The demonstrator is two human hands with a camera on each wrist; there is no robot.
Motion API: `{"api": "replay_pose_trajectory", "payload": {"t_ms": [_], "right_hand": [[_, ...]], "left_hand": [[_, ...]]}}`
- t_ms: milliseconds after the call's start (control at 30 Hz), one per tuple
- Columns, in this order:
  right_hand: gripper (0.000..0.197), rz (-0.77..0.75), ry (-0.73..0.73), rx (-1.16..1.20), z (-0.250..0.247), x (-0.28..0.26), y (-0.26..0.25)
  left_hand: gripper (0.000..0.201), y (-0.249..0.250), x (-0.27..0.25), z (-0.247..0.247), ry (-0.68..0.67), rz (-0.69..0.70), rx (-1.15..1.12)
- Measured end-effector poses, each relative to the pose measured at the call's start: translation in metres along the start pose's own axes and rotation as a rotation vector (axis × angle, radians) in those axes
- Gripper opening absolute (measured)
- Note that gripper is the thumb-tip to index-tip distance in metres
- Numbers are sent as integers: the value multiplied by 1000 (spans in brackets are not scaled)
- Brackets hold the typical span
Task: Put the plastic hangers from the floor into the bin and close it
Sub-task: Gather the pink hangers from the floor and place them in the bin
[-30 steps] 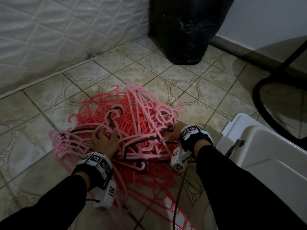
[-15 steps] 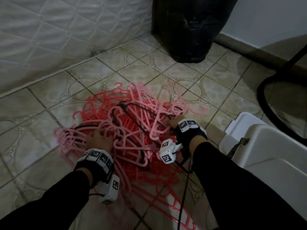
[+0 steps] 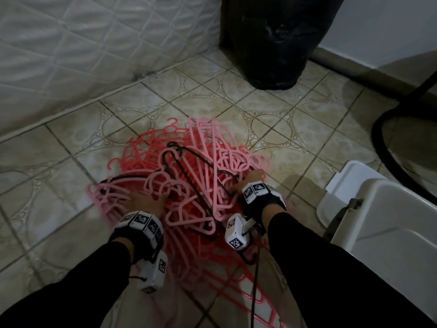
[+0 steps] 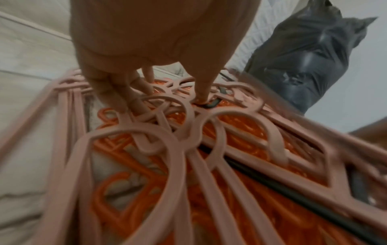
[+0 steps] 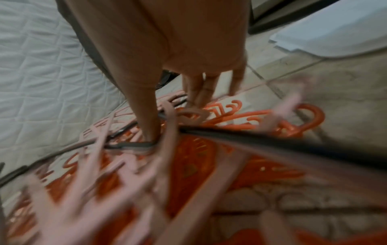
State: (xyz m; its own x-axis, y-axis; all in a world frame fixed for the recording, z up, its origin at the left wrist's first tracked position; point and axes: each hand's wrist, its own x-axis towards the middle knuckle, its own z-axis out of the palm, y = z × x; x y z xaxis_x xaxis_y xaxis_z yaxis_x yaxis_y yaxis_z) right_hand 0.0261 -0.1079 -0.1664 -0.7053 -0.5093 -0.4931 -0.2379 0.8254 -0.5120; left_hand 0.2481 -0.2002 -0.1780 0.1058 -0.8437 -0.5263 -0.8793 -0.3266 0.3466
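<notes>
The hangers (image 3: 189, 183) lie in a big tangled pile on the tiled floor (image 3: 71, 150), between the two hands. Most are light pink, the ones below are red, and a few are black. It is hard to tell one hanger from another, and both wrist views are blurry. The left hand (image 3: 144, 201) has its fingers (image 4: 117, 92) hooked in among the pink loops, thumb pressing down. The right hand (image 3: 250, 178) pinches pink and black hangers between thumb and fingers. The white bin (image 3: 383, 223) stands just to the right, partly cut off. A black bag (image 3: 274, 39) stands further back, beside a quilted mattress (image 3: 82, 48).
</notes>
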Motion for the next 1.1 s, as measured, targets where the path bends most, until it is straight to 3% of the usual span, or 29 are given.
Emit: {"api": "replay_pose_trajectory", "payload": {"t_ms": [167, 267, 400, 500, 600, 867, 1000, 1100], "right_hand": [[79, 6, -36, -19, -2, 1, -5], [106, 2, 31, -74, -2, -2, -12], [87, -15, 75, -30, -7, 0, -11], [88, -53, 108, -189, 0, 0, -9], [91, -60, 47, -285, 7, 2, -7], [89, -54, 64, -389, 19, 10, -7], [59, -69, 134, -410, 15, 13, -11], [54, -67, 162, -398, 14, 13, -11]], "left_hand": [[111, -10, 7, 6, 56, 22, -201], [116, -11, 8, 9, 46, 71, -221], [129, -6, 3, 7, 45, 110, -137], [118, 2, -5, 5, 11, 87, -20], [115, 5, -7, 4, -33, 86, 29], [116, 7, -2, 0, -44, 118, -36], [110, 8, -13, -9, -68, 127, -3], [109, 13, -21, -18, -84, 151, 77]]}}
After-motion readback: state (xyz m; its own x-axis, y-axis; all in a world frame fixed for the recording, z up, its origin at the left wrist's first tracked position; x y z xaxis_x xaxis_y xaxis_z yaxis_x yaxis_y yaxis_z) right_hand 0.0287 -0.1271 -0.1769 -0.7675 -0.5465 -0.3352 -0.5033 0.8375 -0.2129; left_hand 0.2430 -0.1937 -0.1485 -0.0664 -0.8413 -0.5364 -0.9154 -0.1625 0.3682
